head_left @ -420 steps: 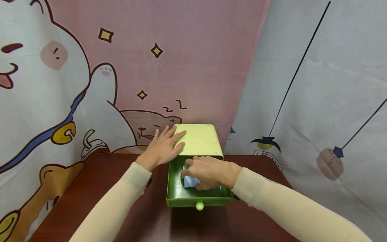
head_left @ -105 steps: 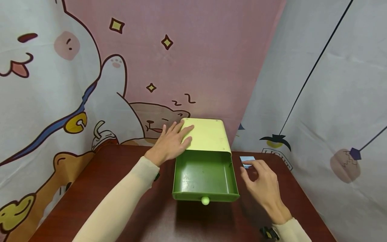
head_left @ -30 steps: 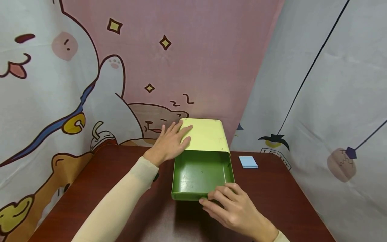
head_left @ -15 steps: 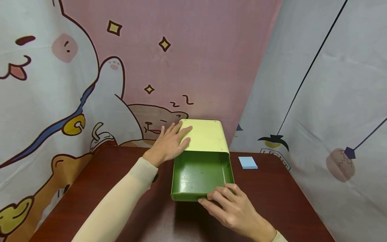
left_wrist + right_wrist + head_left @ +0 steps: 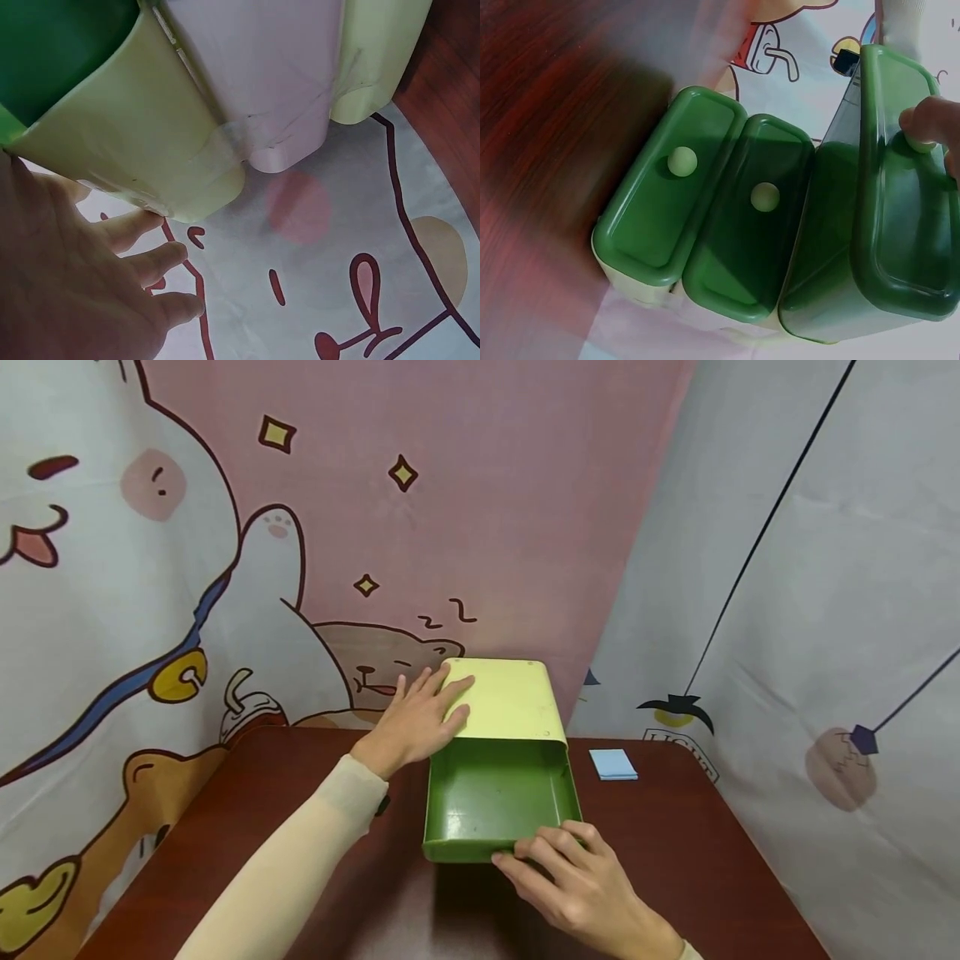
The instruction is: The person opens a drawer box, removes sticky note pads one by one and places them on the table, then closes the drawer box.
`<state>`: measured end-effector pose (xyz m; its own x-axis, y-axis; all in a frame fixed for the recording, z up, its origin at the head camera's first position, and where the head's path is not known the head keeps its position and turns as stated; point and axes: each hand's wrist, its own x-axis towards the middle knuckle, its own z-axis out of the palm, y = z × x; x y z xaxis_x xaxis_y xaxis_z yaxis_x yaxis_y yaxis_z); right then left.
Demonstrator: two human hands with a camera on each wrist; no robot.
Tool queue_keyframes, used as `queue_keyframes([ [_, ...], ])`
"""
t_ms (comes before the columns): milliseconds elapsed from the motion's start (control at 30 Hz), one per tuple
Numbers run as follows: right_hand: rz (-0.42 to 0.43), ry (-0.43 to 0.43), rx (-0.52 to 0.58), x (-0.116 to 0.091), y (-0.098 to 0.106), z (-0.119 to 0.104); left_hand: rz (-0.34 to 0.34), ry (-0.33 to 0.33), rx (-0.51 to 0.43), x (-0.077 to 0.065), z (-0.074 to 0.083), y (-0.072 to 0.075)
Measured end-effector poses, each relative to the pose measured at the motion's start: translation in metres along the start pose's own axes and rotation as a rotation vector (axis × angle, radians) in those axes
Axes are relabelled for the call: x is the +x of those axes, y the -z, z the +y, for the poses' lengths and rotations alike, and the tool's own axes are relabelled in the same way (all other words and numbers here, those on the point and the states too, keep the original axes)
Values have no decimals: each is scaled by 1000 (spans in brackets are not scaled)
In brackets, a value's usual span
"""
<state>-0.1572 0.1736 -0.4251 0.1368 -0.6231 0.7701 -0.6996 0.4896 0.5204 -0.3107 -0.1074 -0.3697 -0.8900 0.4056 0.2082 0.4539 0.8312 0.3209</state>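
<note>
A small cabinet (image 5: 506,697) with a pale yellow top stands on the table, its green top drawer (image 5: 498,793) pulled out and bare inside. My left hand (image 5: 412,722) rests on the top's left edge with fingers spread; in the left wrist view, the left hand (image 5: 82,262) lies against the yellow casing. At the drawer's front, my right hand (image 5: 570,881) holds the round knob, which the fingers hide in the head view. The right wrist view shows the thumb of the right hand (image 5: 939,124) on that pale green knob (image 5: 920,144). A light blue sticky note pad (image 5: 613,764) lies right of the cabinet.
Below the pulled-out drawer are two closed green drawers (image 5: 667,195) with round knobs. The dark red-brown table (image 5: 675,860) ends at a printed cartoon cloth (image 5: 510,527) behind the cabinet.
Earlier my right hand was on the blue pad inside the drawer. It then left the pad on the table at right and moved to the knob. The left hand has stayed put.
</note>
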Motion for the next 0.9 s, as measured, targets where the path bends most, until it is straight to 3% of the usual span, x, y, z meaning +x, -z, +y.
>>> queue_keyframes([
  [500,28,45,-20,7,-3,8,-15,6,-11,-1,-3,-1],
  [900,-17,-17,13,8,-7,15,-14,-2,-18,0,-4,1],
])
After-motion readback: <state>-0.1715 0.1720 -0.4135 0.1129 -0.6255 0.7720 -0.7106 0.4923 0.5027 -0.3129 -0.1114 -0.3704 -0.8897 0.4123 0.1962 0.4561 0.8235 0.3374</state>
